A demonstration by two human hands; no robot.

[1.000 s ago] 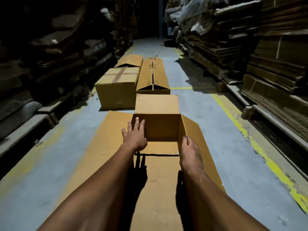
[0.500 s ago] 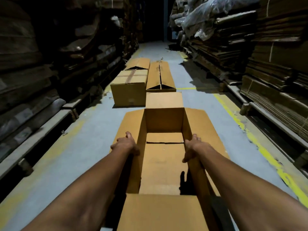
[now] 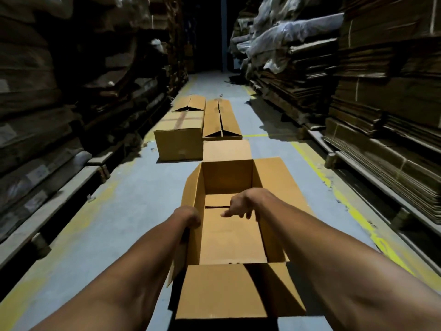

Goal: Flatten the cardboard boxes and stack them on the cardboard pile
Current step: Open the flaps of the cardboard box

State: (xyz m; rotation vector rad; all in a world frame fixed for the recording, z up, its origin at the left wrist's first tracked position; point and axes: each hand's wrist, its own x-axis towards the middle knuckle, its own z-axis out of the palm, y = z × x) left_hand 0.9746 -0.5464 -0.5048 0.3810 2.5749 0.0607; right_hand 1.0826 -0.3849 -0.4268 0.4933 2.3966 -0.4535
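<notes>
Stacked cardboard lines both sides of this dim aisle, and the grey floor (image 3: 124, 211) with its yellow line (image 3: 317, 168) runs away from me toward the dark far end. My left hand (image 3: 188, 217) grips the top edge of the left wall of the open box (image 3: 229, 235), fingers curled over the rim. My right hand (image 3: 239, 206) hangs over the inside near the right wall, fingers curled downward; I cannot tell whether it pinches the wall's edge or holds nothing. The box stands upright on the floor right in front of me, its flaps spread, the near flap (image 3: 224, 290) lying toward me and the bottom seam showing a dark slit. I judge this to be the flattening step, barely begun: the walls are still square. Next I would need to open the bottom flaps, then push opposite corners so the walls fold. Farther up the aisle a taped box (image 3: 177, 139) sits on the left, a long box (image 3: 220, 120) just right of it, and a third box (image 3: 189, 103) behind, all still to do.
</notes>
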